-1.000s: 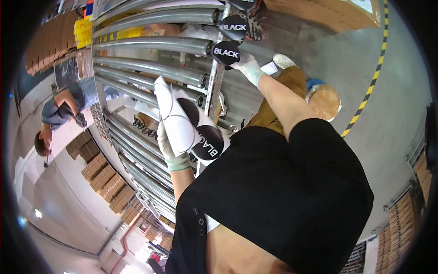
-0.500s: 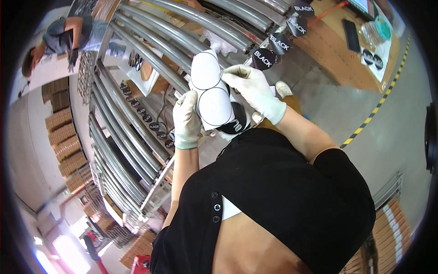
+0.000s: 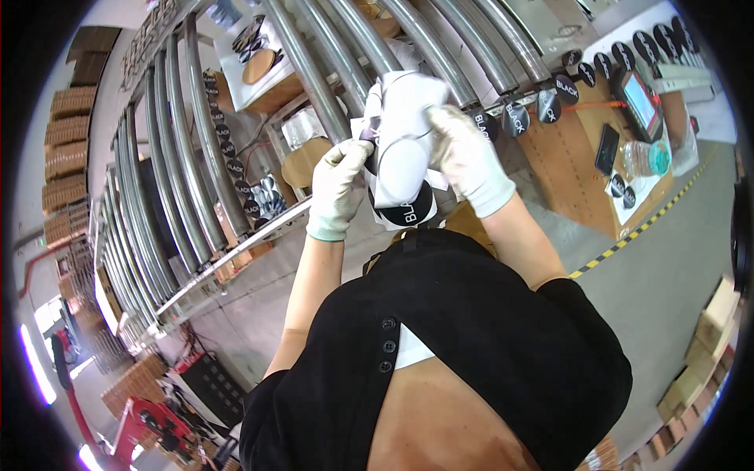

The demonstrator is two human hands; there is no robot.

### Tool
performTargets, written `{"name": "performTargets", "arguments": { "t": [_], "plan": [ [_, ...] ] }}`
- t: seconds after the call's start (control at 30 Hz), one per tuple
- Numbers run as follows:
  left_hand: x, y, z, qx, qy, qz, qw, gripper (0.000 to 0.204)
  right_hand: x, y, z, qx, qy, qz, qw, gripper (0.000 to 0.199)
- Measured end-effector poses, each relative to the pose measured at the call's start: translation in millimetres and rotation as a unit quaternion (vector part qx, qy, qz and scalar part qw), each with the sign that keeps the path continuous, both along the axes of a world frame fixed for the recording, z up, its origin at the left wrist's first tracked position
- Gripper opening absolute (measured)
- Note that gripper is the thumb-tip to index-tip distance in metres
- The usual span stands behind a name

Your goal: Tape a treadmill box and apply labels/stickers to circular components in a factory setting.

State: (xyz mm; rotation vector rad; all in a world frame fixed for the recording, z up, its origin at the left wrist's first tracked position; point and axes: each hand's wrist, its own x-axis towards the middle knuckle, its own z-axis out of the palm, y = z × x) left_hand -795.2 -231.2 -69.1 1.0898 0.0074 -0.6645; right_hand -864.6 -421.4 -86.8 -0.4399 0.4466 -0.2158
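A white strip of sticker backing [image 3: 403,169], marked with round outlines, hangs bent between my gloved hands in front of my chest. Below its lower end a round black sticker [image 3: 411,210] with white lettering shows. My left hand [image 3: 339,184] is closed at the strip's left edge, thumb and finger pinching a dark round sticker [image 3: 367,136] that is partly covered by the fingertips. At the strip's right edge is my right hand [image 3: 467,157], its fingers curled and smeared by motion; how it grips the strip is hard to see. Both gloves are white.
Metal rollers [image 3: 322,59] of a conveyor run in front of me, with round black stickers [image 3: 514,119] along its edge. To the right, a wooden table [image 3: 561,161] carries a phone [image 3: 606,149], a clear jar [image 3: 642,158] and a screen device [image 3: 640,102]. Cardboard stacks [image 3: 67,153] stand far left.
The strip, flatter before, is now bent and blurred. A dark sticker has come into view at my left fingertips. My right hand has moved slightly right, and my view has turned.
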Motion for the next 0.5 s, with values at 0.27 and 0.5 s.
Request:
{"name": "performTargets", "arguments": {
  "t": [0.27,0.5],
  "plan": [
    [-14.4,20.6,-8.5,0.019,-0.116,-0.013,0.993,0.015,-18.2,10.1,7.1,-0.318,0.115,0.097,0.936,0.017],
    [-56.2,32.3,-49.4,0.129,-0.092,-0.003,0.987,0.012,-25.0,53.5,-32.2,-0.102,0.072,0.25,0.96,0.015]
  ]
}}
